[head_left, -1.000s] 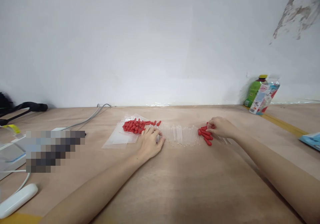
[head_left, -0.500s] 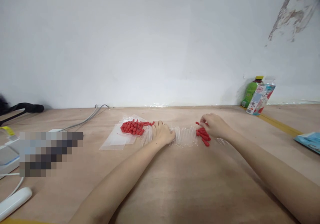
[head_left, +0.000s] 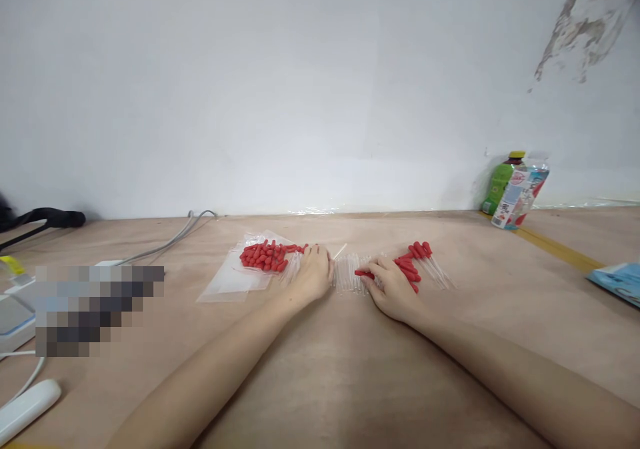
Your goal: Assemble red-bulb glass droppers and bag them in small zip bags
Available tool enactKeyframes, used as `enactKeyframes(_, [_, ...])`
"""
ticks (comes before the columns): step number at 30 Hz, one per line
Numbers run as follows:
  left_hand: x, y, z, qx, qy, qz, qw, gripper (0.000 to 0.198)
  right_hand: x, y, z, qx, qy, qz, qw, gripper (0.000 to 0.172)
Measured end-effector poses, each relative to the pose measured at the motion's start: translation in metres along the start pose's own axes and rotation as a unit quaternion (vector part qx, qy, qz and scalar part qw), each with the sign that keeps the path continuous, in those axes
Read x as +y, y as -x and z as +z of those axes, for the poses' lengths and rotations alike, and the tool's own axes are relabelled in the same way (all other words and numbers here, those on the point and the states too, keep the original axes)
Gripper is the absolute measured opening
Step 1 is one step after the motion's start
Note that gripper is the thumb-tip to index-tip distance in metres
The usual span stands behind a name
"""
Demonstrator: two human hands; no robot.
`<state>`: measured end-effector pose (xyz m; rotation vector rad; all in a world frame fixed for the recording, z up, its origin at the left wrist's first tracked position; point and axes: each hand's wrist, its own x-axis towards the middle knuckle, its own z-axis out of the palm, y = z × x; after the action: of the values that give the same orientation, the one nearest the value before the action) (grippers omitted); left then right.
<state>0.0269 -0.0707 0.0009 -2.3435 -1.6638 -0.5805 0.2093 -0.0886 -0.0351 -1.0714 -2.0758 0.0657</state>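
My right hand (head_left: 393, 289) pinches a red rubber bulb (head_left: 364, 273) between thumb and fingers, just above a row of thin clear tubes (head_left: 350, 275) lying side by side. My left hand (head_left: 313, 277) is closed at the row's left end, and one thin clear tube (head_left: 341, 251) slants up and right from its fingertips. Left of it, a heap of red bulbs (head_left: 263, 255) rests on clear plastic bags (head_left: 225, 279). More loose red bulbs (head_left: 410, 270) lie just right of my right hand. Beside them are several tubes with red bulbs on their ends (head_left: 427, 259).
A green bottle (head_left: 500, 185) and a printed clear package (head_left: 517, 199) stand by the wall at right. A blue packet (head_left: 617, 282) lies at the right edge. Cables (head_left: 175, 239), a white power strip (head_left: 17, 312) and a white rounded object (head_left: 30, 409) are at left.
My right hand has moved left from the loose bulbs to the row of tubes, carrying a red bulb. My left hand has shifted slightly left, and a tube now sticks out from its fingers.
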Motion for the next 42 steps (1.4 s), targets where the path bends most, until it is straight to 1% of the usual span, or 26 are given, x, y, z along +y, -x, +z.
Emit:
enactKeyframes(2, [-0.011,0.016,-0.005,0.020,0.035,0.056,0.998,0.017,-0.002,0.001,0.000,0.000,-0.025,0.001,1.000,0.014])
enactKeyframes(6, [-0.036,0.041,-0.003,0.023,0.032,0.117,0.992,0.019,-0.010,0.002,-0.001,-0.018,-0.059,-0.006,0.998,0.013])
enactKeyframes(9, [-0.047,0.049,0.002,0.040,0.053,0.188,0.980,0.027,-0.016,0.003,-0.002,-0.034,-0.064,-0.010,0.997,0.011])
enactKeyframes(12, [-0.046,0.049,0.004,0.063,0.077,0.221,0.970,0.030,-0.019,0.004,-0.003,-0.041,-0.059,-0.019,0.997,0.012])
enactKeyframes(17, [-0.037,0.048,0.004,0.096,0.090,0.242,0.961,0.027,-0.019,0.005,-0.005,-0.042,-0.068,-0.031,0.996,0.011])
enactKeyframes(22, [-0.038,0.048,0.006,0.097,0.095,0.244,0.960,0.027,-0.020,0.004,-0.007,-0.049,-0.102,-0.020,0.993,0.011])
enactKeyframes(31, [-0.038,0.049,0.002,0.108,0.091,0.252,0.957,0.027,-0.021,0.005,-0.008,-0.059,-0.110,-0.004,0.992,0.011])
enactKeyframes(35, [-0.040,0.049,0.006,0.112,0.102,0.278,0.949,0.029,-0.020,0.005,-0.007,-0.063,-0.113,-0.012,0.992,0.013])
enactKeyframes(42, [-0.039,0.048,0.007,0.124,0.108,0.319,0.933,0.035,-0.016,0.005,-0.005,-0.042,-0.107,-0.044,0.992,0.015])
